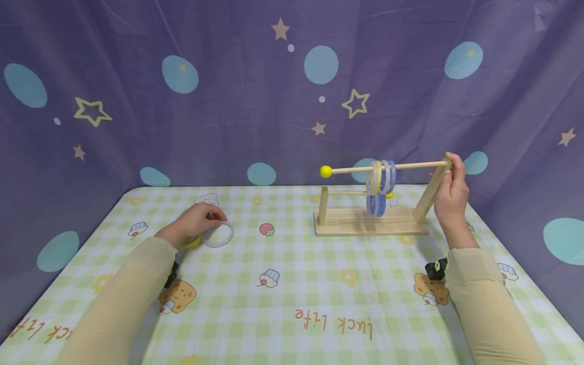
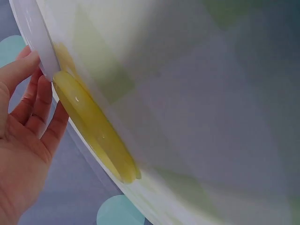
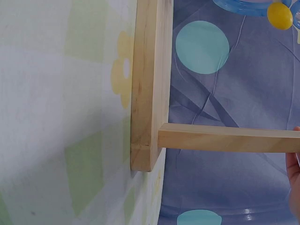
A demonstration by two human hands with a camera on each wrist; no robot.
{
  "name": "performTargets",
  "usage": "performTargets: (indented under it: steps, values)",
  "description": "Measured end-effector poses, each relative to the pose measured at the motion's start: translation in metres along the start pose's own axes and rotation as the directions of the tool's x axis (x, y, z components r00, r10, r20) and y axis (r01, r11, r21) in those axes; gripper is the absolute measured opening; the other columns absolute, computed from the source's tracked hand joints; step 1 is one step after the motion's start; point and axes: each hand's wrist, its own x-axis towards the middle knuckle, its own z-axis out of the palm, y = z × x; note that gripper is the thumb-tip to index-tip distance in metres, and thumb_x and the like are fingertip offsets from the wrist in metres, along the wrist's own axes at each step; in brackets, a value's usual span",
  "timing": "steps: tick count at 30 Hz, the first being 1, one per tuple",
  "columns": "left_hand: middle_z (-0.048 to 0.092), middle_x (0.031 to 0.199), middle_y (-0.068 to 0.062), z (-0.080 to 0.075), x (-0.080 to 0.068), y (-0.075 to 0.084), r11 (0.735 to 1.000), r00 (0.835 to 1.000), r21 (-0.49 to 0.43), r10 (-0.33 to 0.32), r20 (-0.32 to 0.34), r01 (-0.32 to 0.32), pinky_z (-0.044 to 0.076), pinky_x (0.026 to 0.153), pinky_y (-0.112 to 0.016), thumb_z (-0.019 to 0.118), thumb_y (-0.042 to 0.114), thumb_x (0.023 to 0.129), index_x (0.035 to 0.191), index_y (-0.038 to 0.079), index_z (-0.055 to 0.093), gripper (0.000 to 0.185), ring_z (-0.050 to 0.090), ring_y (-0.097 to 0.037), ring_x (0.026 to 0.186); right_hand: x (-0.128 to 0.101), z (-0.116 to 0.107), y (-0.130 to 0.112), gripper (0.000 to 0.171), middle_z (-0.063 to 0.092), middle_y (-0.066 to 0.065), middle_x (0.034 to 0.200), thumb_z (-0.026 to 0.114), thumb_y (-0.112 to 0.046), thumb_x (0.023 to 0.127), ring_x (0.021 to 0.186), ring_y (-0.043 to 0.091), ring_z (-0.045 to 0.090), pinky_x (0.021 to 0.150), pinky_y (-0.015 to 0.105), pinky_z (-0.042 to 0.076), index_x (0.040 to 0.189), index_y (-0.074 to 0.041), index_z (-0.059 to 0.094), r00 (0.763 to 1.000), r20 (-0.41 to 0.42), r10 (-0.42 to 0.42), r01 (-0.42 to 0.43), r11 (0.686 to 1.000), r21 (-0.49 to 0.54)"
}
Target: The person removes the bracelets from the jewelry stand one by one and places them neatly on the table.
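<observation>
A green-and-white checked cloth [image 1: 292, 284], printed with cupcakes, bears, flowers and the words "luck life", is covering the desk, and a purple curtain [image 1: 255, 101] with teal dots and stars is hanging behind and to both sides.

On the desk's left part, the left hand [image 1: 193, 223] is resting with its fingers curled onto the near-left edge of a white ring [image 1: 219, 234] lying flat; a yellow ring [image 1: 191, 242] is lying partly under the palm. On the right part, a wooden rack [image 1: 370, 221] is standing, and the right hand [image 1: 450, 192] is pinching the top of its slanted post [image 1: 429, 195], where the upper rod [image 1: 388, 167] with a yellow ball end is carrying three pale rings [image 1: 382, 177]. A blue ring [image 1: 376, 204] is hanging from the lower rod.

The left wrist view is showing what the head view is hiding: the fingertips [image 2: 28, 65] touching the white ring's rim, the yellow ring just beside it. The right wrist view is showing the rack's base [image 3: 150, 84] edge-on and the post joining it, with only a sliver of the grip in sight.
</observation>
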Motion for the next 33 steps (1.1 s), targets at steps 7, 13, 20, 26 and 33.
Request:
performTargets:
  steps: [7, 13, 20, 26, 33]
  values:
    - [0.07, 0.096, -0.007, -0.001, 0.0, -0.001, 1.0, 1.0, -0.006, 0.009, 0.014, -0.009, 0.05, 0.075, -0.04, 0.066, 0.001, 0.09, 0.097, 0.005, 0.073, 0.011, 0.06, -0.024, 0.084, 0.0, -0.001, 0.0, 0.035, 0.061, 0.003, 0.108, 0.033, -0.017, 0.107, 0.088, -0.01, 0.054, 0.075, 0.016, 0.042, 0.139, -0.014, 0.046, 1.0, 0.0, -0.005, 0.005, 1.0, 0.003]
    - [0.069, 0.094, -0.007, 0.0, 0.002, -0.001, 0.999, 1.0, -0.038, 0.016, -0.007, -0.016, 0.049, 0.075, -0.039, 0.066, 0.0, 0.09, 0.101, 0.002, 0.072, 0.012, 0.06, -0.023, 0.085, 0.0, -0.001, 0.001, 0.035, 0.058, -0.01, 0.104, 0.034, -0.018, 0.107, 0.087, -0.008, 0.054, 0.075, 0.017, 0.043, 0.139, -0.015, 0.047, 1.0, -0.001, 0.004, -0.004, 1.0, 0.012]
    - [0.068, 0.102, -0.012, 0.006, 0.007, 0.023, 0.995, 0.995, -0.084, 0.054, -0.08, -0.061, 0.049, 0.077, -0.041, 0.064, 0.003, 0.093, 0.109, 0.0, 0.069, 0.017, 0.061, -0.026, 0.089, 0.0, 0.0, 0.0, 0.035, 0.053, -0.025, 0.1, 0.035, -0.015, 0.106, 0.087, -0.006, 0.055, 0.076, 0.017, 0.043, 0.139, -0.014, 0.047, 1.0, -0.001, -0.018, 0.018, 0.999, 0.039]
    - [0.068, 0.106, -0.013, 0.016, 0.015, 0.067, 0.97, 0.982, -0.21, 0.089, -0.165, -0.123, 0.05, 0.076, -0.038, 0.065, 0.01, 0.095, 0.11, 0.003, 0.068, 0.017, 0.061, -0.022, 0.09, 0.0, 0.0, 0.001, 0.035, 0.055, -0.024, 0.1, 0.036, -0.014, 0.106, 0.087, -0.007, 0.055, 0.075, 0.017, 0.043, 0.139, -0.014, 0.047, 1.0, -0.012, -0.001, 0.002, 0.999, 0.035]
    - [0.068, 0.106, -0.011, 0.031, 0.022, 0.121, 0.893, 0.97, -0.413, 0.088, -0.227, -0.178, 0.051, 0.076, -0.035, 0.067, 0.014, 0.094, 0.108, 0.006, 0.07, 0.017, 0.059, -0.021, 0.091, 0.001, 0.0, 0.002, 0.035, 0.052, -0.029, 0.097, 0.035, -0.017, 0.106, 0.086, -0.009, 0.054, 0.074, 0.016, 0.043, 0.139, -0.015, 0.048, 1.0, -0.011, 0.007, -0.006, 1.0, 0.017]
